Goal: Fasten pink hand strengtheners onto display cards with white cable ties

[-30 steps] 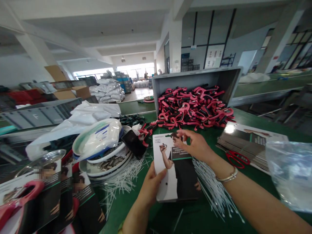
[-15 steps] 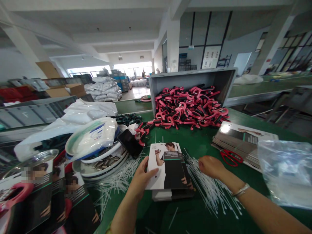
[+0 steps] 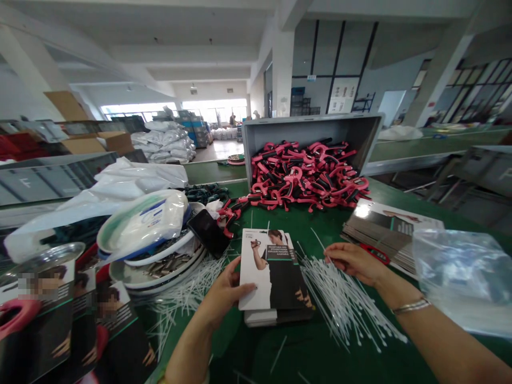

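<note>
Card point(image 3: 288, 285) sat over a stack point(image 3: 260, 319) on the desk point(image 3: 308, 354), its left edge gripped between the left hand's point(image 3: 224, 290) fingers. The right hand's point(image 3: 356, 262) fingers pinched a tie point(image 3: 319, 239) above the bundle point(image 3: 346, 306); a light, single-tie pinch seemed best.

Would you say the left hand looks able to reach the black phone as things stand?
Probably yes: though the left hand has its thumb on a printed card, the black phone lies close beyond it, uncovered.
</note>
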